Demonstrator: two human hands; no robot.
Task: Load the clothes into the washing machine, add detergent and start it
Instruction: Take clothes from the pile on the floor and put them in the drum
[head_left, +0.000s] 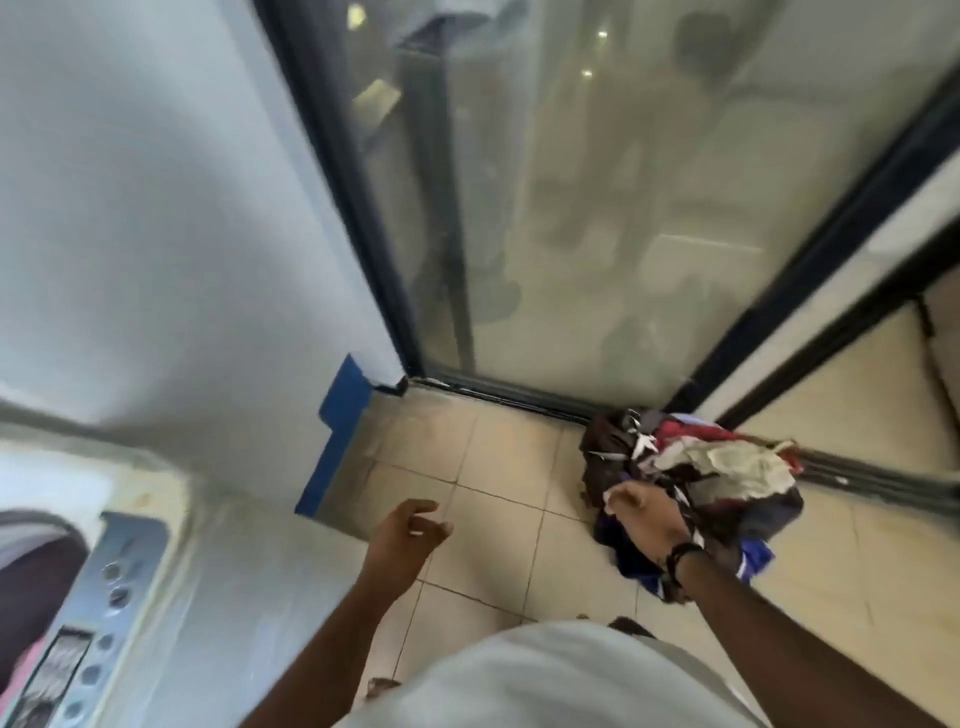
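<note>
A pile of mixed clothes (727, 467), dark, red, cream and blue, lies on the tiled floor by the sliding glass door. My right hand (649, 512) reaches down into the near side of the pile, fingers curled over a dark garment with white stripes. My left hand (410, 525) hovers over the bare tiles to the left of the pile, fingers loosely curled and holding nothing. The top-loading washing machine (104, 561) stands at the lower left with its control panel of round buttons facing me. Its tub opening shows dark and pink fabric inside.
A white wall (156, 234) rises behind the machine, with a blue skirting strip (337, 441) at its foot. The dark-framed glass door (597, 208) and its floor track (519, 397) close off the far side. Beige tiles (493, 519) lie between the machine and the pile.
</note>
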